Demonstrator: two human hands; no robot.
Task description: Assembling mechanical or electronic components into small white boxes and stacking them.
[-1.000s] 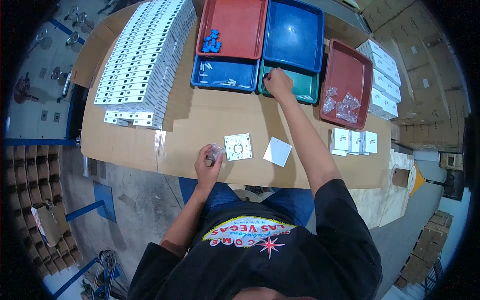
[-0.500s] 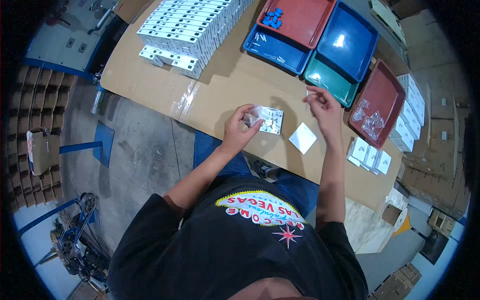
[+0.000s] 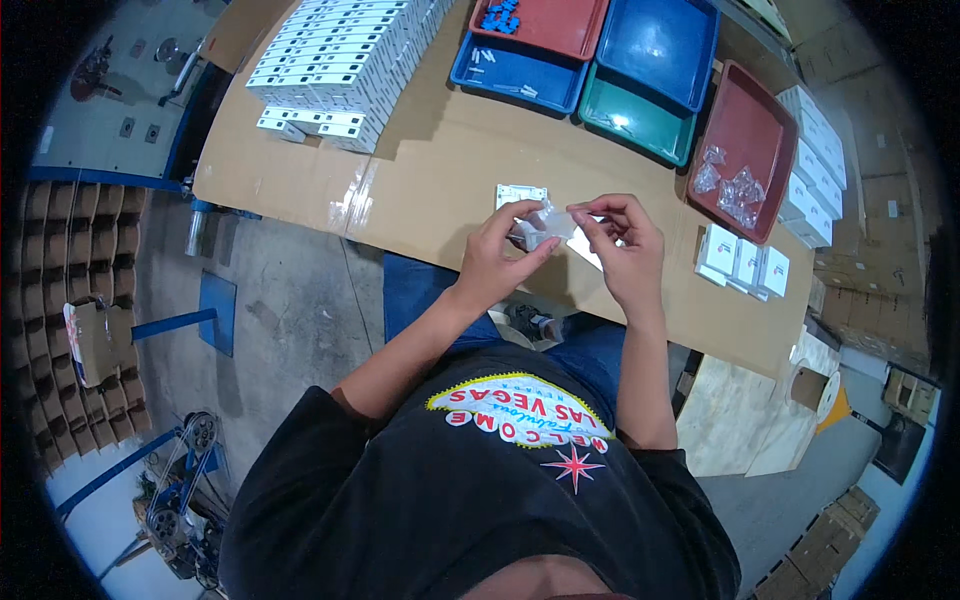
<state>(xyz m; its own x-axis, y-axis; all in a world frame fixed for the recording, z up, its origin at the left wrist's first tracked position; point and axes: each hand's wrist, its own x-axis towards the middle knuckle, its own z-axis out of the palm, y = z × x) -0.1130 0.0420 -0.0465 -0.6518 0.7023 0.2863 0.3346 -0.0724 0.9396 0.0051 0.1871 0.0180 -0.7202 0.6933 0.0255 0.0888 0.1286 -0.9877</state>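
My left hand (image 3: 492, 258) is closed on a small clear plastic bag (image 3: 546, 226), held above the front part of the cardboard-covered table. At the bag's right edge, the fingertips of my right hand (image 3: 628, 255) are pinched together. What they grip, the bag's edge or a small piece, is too small to make out. Just beyond my left fingers lies a white plate with small dark marks (image 3: 521, 192), partly covered by the hand. A flat white square (image 3: 582, 248) shows between the two hands, mostly hidden by them.
Stacked white boxy parts (image 3: 335, 80) stand at the far left. Farther back are a red tray with blue pieces (image 3: 560, 25), a blue tray with pale pins (image 3: 545, 75), a blue tray (image 3: 655, 45), a green tray (image 3: 640, 115) and a red tray with bagged parts (image 3: 745, 130). White boxes (image 3: 742, 262) sit at right.
My right hand has come down and left from near the green tray to the bag. My left hand has lifted the bag off the white plate. The view has shifted slightly.
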